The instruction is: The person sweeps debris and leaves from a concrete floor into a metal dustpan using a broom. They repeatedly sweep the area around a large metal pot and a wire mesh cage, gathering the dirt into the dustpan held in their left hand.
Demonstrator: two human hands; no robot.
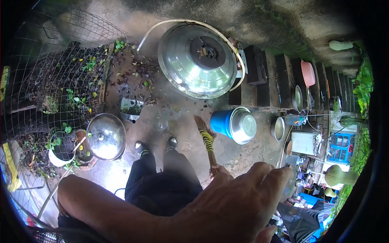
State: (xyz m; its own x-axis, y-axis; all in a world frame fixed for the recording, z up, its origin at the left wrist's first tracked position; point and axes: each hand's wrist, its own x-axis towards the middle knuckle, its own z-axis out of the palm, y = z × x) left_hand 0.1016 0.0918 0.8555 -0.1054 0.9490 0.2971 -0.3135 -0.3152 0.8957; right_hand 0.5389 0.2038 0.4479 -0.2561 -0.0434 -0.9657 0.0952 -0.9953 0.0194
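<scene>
My right hand [219, 172] grips the handle of a short straw broom [207, 141], bound with yellow cord. Its bristles are down by the wet ground, left of a blue bucket [220, 121]. My left forearm crosses the lower view, and my left hand [246, 191] is raised close to the camera, hiding most of the right arm. The left fingers look bent; their far side is hidden, so whether they hold something cannot be told. A metal basin [245, 126] sits against the bucket's mouth. Ahead of my feet lies a metal dustpan-like scoop [131, 106].
A large metal basin [179, 66] with a pale hose [194, 21] curved around it stands ahead. At left are a round metal lid [105, 136], a white planter [59, 158] and wire mesh [60, 91]. Dark steps [261, 91] and a pink basin [308, 73] are at right.
</scene>
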